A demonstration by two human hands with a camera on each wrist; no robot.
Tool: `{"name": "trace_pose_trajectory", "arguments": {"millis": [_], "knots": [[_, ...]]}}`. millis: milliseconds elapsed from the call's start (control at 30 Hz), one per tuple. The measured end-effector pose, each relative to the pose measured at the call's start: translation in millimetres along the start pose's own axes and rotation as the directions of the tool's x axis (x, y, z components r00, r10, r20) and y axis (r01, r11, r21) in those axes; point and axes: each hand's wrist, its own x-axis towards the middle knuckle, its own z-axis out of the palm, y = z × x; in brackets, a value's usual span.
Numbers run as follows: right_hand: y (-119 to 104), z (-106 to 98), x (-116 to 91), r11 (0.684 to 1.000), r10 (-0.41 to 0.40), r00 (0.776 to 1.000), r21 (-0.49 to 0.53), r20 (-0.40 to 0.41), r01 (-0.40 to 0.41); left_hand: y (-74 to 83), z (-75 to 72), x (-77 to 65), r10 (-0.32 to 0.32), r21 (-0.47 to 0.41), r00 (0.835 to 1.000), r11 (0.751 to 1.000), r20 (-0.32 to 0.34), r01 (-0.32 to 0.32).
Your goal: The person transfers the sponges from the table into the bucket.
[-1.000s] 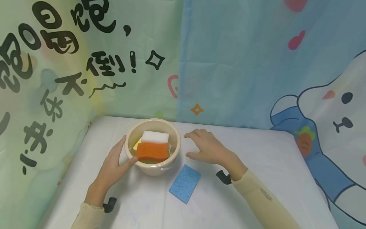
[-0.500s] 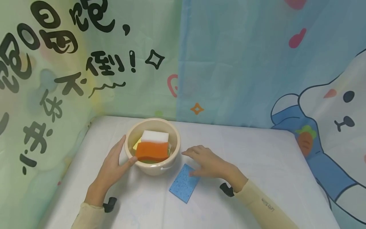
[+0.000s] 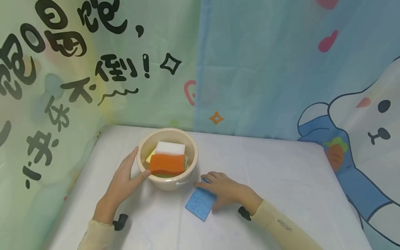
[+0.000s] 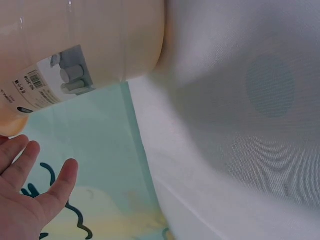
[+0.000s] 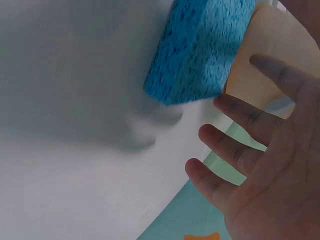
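A cream bucket (image 3: 168,184) stands on the white table. Inside it lie an orange sponge (image 3: 167,165), a white sponge (image 3: 170,148) and something yellow (image 3: 149,158). My left hand (image 3: 124,182) rests along the bucket's left side, thumb at the front rim; its fingers look straight and spread in the left wrist view. In front of the bucket, a speckled blue sponge (image 3: 200,205) lies flat on the table. Over its far right part, my right hand (image 3: 226,189) reaches with fingers apart. The right wrist view puts a fingertip right at the corner of the blue sponge (image 5: 200,55).
The white-covered table (image 3: 265,173) runs back to printed curtains (image 3: 250,69), with black lettering at left and a cartoon rabbit (image 3: 359,121) at right. A label (image 4: 55,80) shows on the bucket's side. Each wrist wears a black strap piece.
My right hand has come down and toward the front, from beside the bucket to over the blue sponge. The left hand, bucket and sponges have stayed in place.
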Motion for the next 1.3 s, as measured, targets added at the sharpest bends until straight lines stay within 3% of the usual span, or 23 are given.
{"name": "trace_pose_trajectory", "arguments": {"millis": [533,1033,1300], "knots": [[-5.2,6.1,9.0,0.993,0.005,0.999,-0.120,0.043,0.000,0.8,0.5,2.5,0.012,-0.006,1.000,1.000,0.003,-0.012],[0.9,9.4,5.8,0.986,-0.052,0.998,-0.158,-0.040,0.045,0.8,-0.3,1.3,0.023,-0.009,1.000,1.000,-0.005,-0.023],[3.7,11.8,2.2,0.986,-0.041,0.992,-0.164,-0.116,0.022,-0.8,0.2,-0.1,0.017,-0.017,1.000,1.000,-0.003,-0.017]]}}
